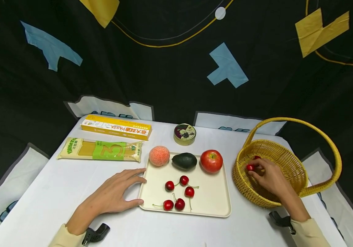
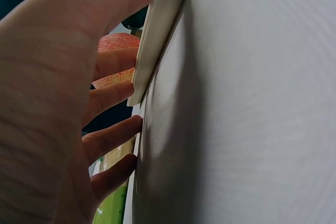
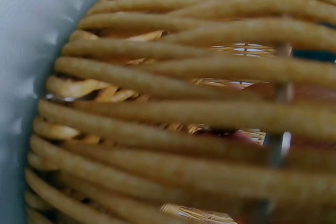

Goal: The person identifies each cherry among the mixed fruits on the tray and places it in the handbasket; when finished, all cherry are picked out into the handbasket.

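Note:
My right hand [image 1: 270, 175] reaches down into the yellow wicker basket [image 1: 241, 187] and pinches a red cherry [image 1: 250, 167] between thumb and fingers. A second red cherry [image 1: 257, 157] shows partly behind those fingers. In the right wrist view, the basket's weave [image 3: 157, 114] fills the frame and mostly hides the hand. My left hand [image 1: 118, 192] lies with fingers spread, touching the left edge of the cream tray [image 1: 207, 206]. Several stemmed cherries [image 1: 189, 191] lie on the tray. Along its far side sit a pinkish-orange round fruit [image 1: 159, 156], a dark avocado [image 1: 184, 161] and a red apple [image 1: 211, 161].
Behind the tray stands a small round tin [image 1: 184, 134]. A yellow pasta box [image 1: 116, 127] and a spaghetti packet [image 1: 100, 149] lie at the back left of the white table [image 1: 71, 178]. The basket's tall handle [image 1: 318, 132] arches over its right side. A black curtain [image 1: 164, 79] hangs behind.

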### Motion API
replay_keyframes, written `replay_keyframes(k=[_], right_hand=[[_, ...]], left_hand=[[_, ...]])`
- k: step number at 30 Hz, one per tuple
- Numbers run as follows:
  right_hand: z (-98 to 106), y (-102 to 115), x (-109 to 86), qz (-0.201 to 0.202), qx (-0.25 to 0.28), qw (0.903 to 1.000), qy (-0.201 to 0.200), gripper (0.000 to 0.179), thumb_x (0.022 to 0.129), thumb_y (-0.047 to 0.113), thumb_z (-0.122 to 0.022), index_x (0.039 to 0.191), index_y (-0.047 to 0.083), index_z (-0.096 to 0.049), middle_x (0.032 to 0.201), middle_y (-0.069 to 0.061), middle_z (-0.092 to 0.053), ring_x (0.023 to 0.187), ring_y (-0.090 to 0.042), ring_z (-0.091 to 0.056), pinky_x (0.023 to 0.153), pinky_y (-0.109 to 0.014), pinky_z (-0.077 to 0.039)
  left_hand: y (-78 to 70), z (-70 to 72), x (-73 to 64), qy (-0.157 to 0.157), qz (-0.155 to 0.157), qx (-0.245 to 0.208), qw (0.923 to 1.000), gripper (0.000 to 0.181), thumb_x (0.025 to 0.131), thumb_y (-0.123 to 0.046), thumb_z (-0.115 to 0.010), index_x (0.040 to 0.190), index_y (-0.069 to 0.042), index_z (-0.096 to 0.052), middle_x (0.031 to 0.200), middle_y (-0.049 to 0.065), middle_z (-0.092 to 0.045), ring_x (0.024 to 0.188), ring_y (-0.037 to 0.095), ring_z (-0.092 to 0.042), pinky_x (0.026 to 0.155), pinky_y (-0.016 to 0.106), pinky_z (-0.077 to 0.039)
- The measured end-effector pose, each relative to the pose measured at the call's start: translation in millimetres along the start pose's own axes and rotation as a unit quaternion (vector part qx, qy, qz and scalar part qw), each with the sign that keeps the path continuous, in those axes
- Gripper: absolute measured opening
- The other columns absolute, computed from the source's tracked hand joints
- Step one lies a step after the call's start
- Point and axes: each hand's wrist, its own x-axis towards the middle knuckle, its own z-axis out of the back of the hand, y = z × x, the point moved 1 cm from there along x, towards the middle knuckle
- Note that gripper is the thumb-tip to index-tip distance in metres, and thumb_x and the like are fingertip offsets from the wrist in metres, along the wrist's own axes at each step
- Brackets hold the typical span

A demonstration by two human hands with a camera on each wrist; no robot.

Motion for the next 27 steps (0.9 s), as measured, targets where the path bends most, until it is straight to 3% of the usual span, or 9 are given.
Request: replay_keyframes(k=[27], right_hand=[[-3.0, -1.2, -1.4, -0.021, -0.021, 0.9991, 0.032, 0.034, 0.090, 0.007, -0.087, 0.121, -0.001, -0.073, 0.110, -0.018, -0.072, 0.094, -0.031, -0.072, 0.079, -0.052, -0.065]], left_hand=[[-1.2, 0.2, -0.8, -0.011, -0.005, 0.000, 0.9999, 0.055, 0.088, -0.062, -0.082, 0.132, -0.031, -0.072, 0.165, -0.004, -0.049, 0.150, 0.027, -0.049, 0.120, 0.059, -0.044]])
